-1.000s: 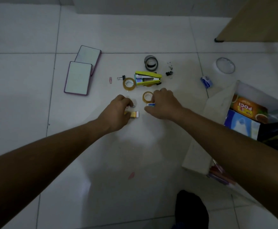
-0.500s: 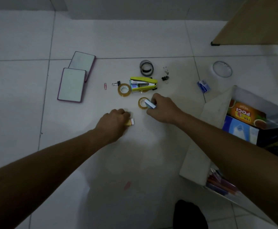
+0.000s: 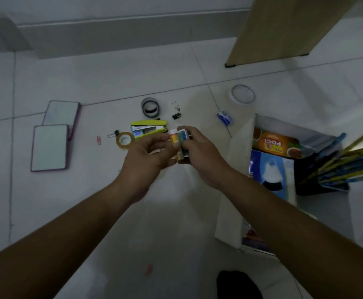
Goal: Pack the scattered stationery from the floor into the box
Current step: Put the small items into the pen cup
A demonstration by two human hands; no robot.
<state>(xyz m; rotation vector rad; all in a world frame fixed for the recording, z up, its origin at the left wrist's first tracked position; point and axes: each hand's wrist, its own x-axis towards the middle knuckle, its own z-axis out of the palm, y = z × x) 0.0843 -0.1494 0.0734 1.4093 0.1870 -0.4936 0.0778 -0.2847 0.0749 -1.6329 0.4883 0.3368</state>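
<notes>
My left hand (image 3: pixel 148 156) pinches a small orange and white eraser (image 3: pixel 173 136). My right hand (image 3: pixel 200 154) grips a blue and green eraser (image 3: pixel 183 134), raised above the floor; the two erasers touch. On the tiles behind them lie a yellow stapler (image 3: pixel 149 130), a clear tape roll (image 3: pixel 124 140), a grey tape roll (image 3: pixel 151 107), a black binder clip (image 3: pixel 114 134), a red paper clip (image 3: pixel 99 140), small black clips (image 3: pixel 176 115) and a blue staple box (image 3: pixel 225 118). The open cardboard box (image 3: pixel 236 160) stands at the right, holding packets and pencils.
Two white notepads with purple edges (image 3: pixel 49 147) lie at the left. A round clear lid (image 3: pixel 242 96) rests beyond the box. A wooden furniture panel (image 3: pixel 284 29) stands at the upper right, a wall base along the top, a dark foot (image 3: pixel 236 285) at the bottom.
Both hands lifted off the floor with their erasers and came together in front of the stapler. The second small tape roll that lay by the right hand is hidden or gone.
</notes>
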